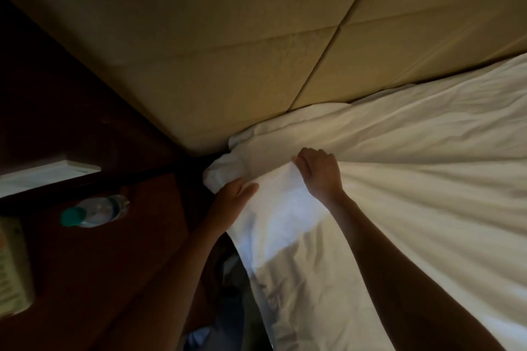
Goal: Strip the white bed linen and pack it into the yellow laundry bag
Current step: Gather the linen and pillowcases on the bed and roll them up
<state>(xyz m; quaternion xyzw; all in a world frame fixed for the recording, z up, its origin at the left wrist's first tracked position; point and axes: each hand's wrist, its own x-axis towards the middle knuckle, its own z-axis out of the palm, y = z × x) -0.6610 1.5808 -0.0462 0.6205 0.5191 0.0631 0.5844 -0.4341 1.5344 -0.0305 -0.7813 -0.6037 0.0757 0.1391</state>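
At the bed's head corner, beside the headboard (pixel 228 51), the right hand (pixel 320 174) pinches a fold of the white sheet (pixel 413 194), fingers curled round it. Just beside it, the left hand (pixel 233 194) presses the sheet's corner, fingers straight.

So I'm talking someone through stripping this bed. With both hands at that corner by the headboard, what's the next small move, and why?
Probably pull the gathered corner toward the body and off the mattress. The right hand already grips a bunched fold of the white sheet, with creases fanning out from it, while the left hand rests flat on the cloth at the edge. The corner by the padded headboard looks loosened but not free.
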